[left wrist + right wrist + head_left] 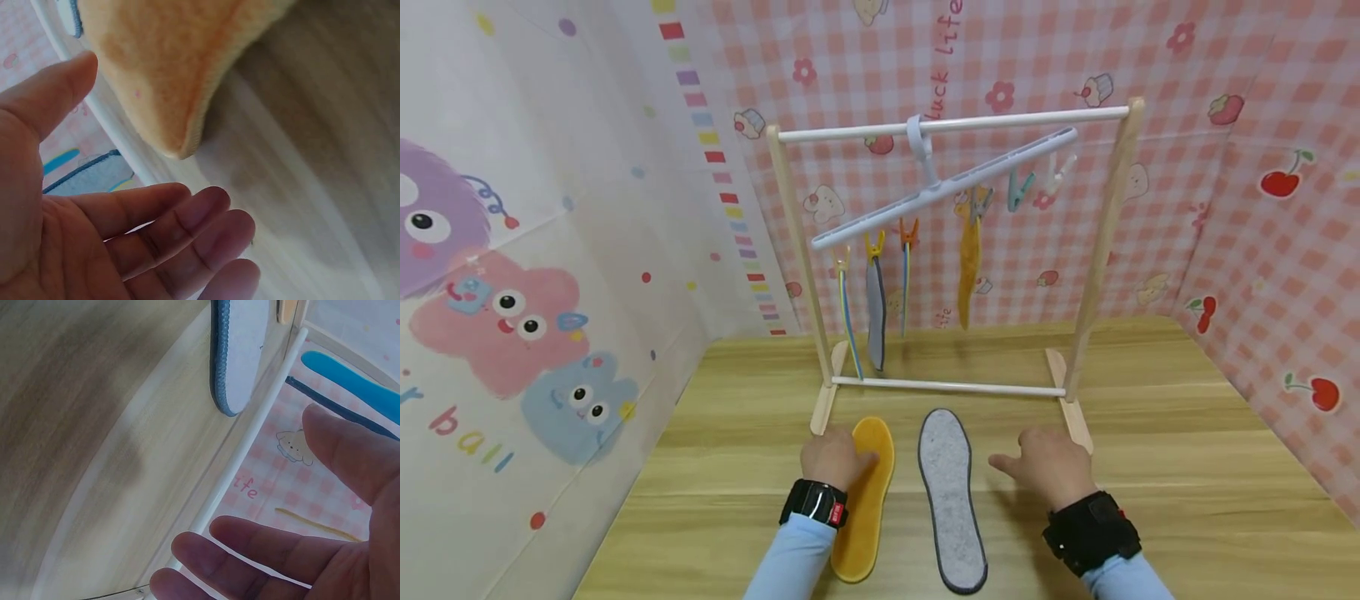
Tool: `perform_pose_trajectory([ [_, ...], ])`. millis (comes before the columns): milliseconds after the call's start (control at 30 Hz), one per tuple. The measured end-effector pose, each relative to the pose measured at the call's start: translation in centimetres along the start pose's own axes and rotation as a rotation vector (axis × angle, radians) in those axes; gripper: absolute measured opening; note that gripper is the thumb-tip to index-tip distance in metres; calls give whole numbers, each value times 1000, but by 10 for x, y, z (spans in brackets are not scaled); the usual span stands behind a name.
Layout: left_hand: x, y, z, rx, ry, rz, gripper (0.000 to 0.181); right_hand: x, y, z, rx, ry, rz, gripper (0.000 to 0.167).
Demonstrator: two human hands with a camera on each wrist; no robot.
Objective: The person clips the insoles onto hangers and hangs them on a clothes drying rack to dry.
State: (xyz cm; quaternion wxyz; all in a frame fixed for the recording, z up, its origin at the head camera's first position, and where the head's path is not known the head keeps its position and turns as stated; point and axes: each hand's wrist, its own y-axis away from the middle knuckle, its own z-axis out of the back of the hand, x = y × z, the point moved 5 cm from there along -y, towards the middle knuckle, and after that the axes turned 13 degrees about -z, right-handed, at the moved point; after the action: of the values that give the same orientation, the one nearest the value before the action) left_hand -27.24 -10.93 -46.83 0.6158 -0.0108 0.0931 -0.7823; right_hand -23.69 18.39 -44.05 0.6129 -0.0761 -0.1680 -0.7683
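This looks like reaching: the left hand (835, 460) is wide and holds nothing by the yellow insole (868, 521), the right hand (1051, 467) is just as wide, right of the gray insole (951, 500), both insoles lie on the tabletop (1195, 475), and a soft pinch seems needed next.
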Motion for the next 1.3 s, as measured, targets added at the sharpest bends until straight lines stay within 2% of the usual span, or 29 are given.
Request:
perform_pose_trajectory([
  [233, 1, 1, -10, 66, -66, 22, 66, 1, 0, -4, -19, 16, 6, 54],
  [500, -1, 0, -12, 137, -61, 31, 68, 2, 2, -7, -17, 16, -2, 49],
  [833, -3, -3, -12, 133, 10, 26, 62, 2, 4, -8, -29, 16, 2, 47],
  [1133, -3, -8, -14, 123, 32, 13, 62, 2, 5, -9, -36, 10, 10, 47],
  [1300, -3, -9, -15, 94, 49, 17, 63, 2, 5, -9, -41, 5, 13, 46],
])
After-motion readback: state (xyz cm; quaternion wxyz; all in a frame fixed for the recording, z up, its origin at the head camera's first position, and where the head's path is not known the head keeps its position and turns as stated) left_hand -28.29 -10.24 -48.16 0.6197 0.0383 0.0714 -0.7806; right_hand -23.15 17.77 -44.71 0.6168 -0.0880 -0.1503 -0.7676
